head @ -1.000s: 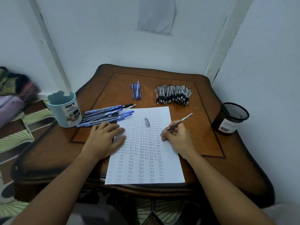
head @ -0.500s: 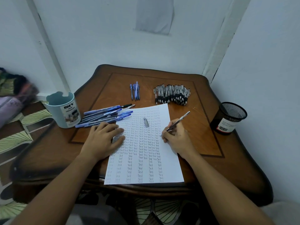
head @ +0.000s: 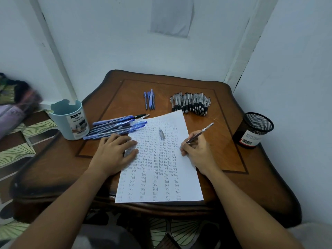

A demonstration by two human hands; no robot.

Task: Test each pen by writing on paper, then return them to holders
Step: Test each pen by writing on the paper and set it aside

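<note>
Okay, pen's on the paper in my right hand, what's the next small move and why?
Probably write one more "Test" where the pen tip meets the paper: the right hand grips it in writing pose while the left hand presses the sheet flat.

One head-worn wide-angle view looks forward and steeply down over the table (head: 233, 177), close above it; far wall edges appear bowed, probably lens distortion.

Dim bluish light, warped blurry edges
</note>
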